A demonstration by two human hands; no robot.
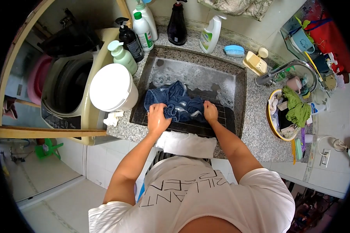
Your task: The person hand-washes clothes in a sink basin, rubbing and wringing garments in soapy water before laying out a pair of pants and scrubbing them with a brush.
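Note:
A wet blue denim garment (171, 95) lies bunched on a dark ridged board (221, 120) at the near side of the stone sink (240, 85). My left hand (158, 117) grips the garment's near left part, with the fingers curled into the cloth. At the garment's right end, my right hand (210, 111) is closed on the denim; its fingertips are partly hidden. Behind the garment, grey soapy water (198, 73) with foam fills the far part of the sink.
A lidded white bucket (111, 87) and several bottles stand left of and behind the sink. A blue brush (234, 50), a soap dish (255, 63) and a curved faucet (266, 77) line the right rear. A basin of cloths (274, 122) sits right; a white cloth (188, 144) hangs over the front edge.

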